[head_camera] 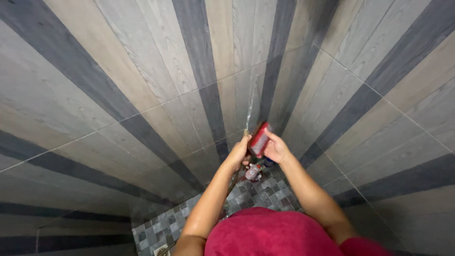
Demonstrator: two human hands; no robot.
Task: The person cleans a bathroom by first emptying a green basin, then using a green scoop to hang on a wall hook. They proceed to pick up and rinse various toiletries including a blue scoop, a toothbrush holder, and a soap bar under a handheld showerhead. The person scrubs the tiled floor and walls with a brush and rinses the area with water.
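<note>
Holding a red bottle (259, 139) tilted up toward the tiled wall (142, 95), right hand (277, 148) wrapped around it, left hand (238, 152) pinching its lower end, both touching.

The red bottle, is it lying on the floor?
No, both hands, left and right, hold the red bottle up against the tiled wall.

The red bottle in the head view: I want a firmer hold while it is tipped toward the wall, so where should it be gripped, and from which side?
Probably around the middle of the red bottle, from its long flat sides. It is tilted with one end up toward the striped tile wall. The right hand already wraps its right side and the left hand touches its lower left end. A thin stream of water runs just above it.
</note>
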